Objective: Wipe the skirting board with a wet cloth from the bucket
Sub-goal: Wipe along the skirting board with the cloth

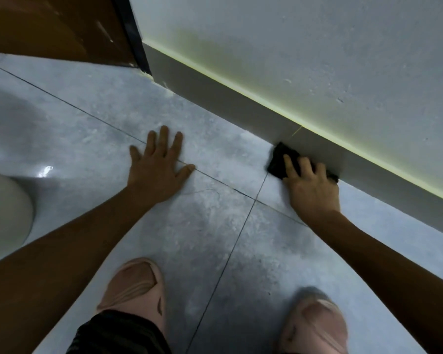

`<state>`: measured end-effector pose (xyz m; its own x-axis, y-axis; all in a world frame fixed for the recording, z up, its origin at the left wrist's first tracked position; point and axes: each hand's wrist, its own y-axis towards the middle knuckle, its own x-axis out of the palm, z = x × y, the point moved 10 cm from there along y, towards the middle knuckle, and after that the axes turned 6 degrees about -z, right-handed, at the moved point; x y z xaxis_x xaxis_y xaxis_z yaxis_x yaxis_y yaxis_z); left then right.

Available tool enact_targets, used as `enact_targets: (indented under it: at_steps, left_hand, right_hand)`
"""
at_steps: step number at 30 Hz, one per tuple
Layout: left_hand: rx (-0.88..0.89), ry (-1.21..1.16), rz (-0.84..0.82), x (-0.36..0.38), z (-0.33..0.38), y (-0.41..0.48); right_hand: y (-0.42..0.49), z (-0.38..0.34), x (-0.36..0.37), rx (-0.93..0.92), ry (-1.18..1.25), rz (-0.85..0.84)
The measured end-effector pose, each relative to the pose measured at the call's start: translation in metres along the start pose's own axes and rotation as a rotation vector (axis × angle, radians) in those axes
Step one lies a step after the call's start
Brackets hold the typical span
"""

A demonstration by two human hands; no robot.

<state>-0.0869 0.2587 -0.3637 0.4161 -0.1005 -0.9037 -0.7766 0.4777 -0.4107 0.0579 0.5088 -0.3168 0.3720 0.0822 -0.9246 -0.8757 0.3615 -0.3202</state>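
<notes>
A grey skirting board (241, 103) runs diagonally from the upper middle down to the right edge, at the foot of a white wall. My right hand (312, 187) presses a dark cloth (279, 159) against the bottom of the board where it meets the floor. Part of the cloth is hidden under my fingers. My left hand (159, 167) lies flat on the grey floor tiles with its fingers spread, holding nothing. No bucket is in view.
A brown door (56, 26) with a dark frame (133, 31) stands at the upper left, where the skirting board ends. A pale rounded object (3, 213) sits at the left edge. My two feet in pink slippers (136, 287) are at the bottom.
</notes>
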Motion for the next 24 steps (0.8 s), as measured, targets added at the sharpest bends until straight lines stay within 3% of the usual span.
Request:
enact_targets:
  at_steps: [7, 12, 16, 19, 24]
  left_hand:
    - [-0.015, 0.05, -0.063, 0.0, 0.001, 0.002]
    - [-0.015, 0.027, -0.086, -0.002, 0.006, -0.001]
    - [-0.012, 0.019, -0.061, -0.004, 0.006, -0.001]
    - [-0.01, 0.046, -0.035, -0.002, 0.005, 0.0]
    - [-0.011, 0.063, -0.009, 0.0, 0.004, 0.001]
  right_hand:
    - [0.07, -0.11, -0.03, -0.131, -0.03, -0.041]
    - [0.045, -0.062, -0.013, -0.153, -0.095, -0.13]
    - [0.005, 0.0, 0.003, -0.039, -0.151, -0.182]
    - [0.009, -0.016, -0.001, -0.022, -0.13, -0.176]
    - [0.06, -0.097, -0.031, -0.161, -0.096, -0.124]
